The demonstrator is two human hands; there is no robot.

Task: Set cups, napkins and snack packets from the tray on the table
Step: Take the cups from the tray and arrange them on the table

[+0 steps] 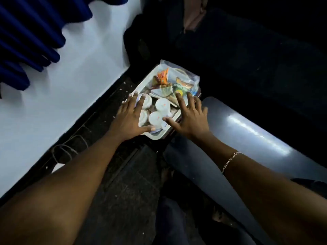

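The white tray [155, 136] sits low on some dark stand, can't tell what exactly, loaded with white cups [161, 105] and bagged snack packets [174, 80].

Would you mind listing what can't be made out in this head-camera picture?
- Head view: the left hand covers the tray's left side.
- Head view: print on the snack packets is blurred and too small to read.
- Head view: the surface under the tray is lost in darkness.
- Head view: no napkins can be identified with certainty.
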